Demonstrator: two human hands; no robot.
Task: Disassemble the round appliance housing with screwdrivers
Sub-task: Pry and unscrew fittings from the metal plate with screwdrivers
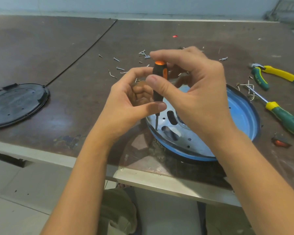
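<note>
Left hand (124, 102) and right hand (199, 92) fingers (161, 54) grip the upright screwdriver (159, 69), tip seemingly in the blue housing (243, 114).

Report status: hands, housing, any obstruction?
Left hand holds screwdriver low, right hand pinches it high. Tip down inside housing, near its left rim. Screws and pliers lie clear.
</note>
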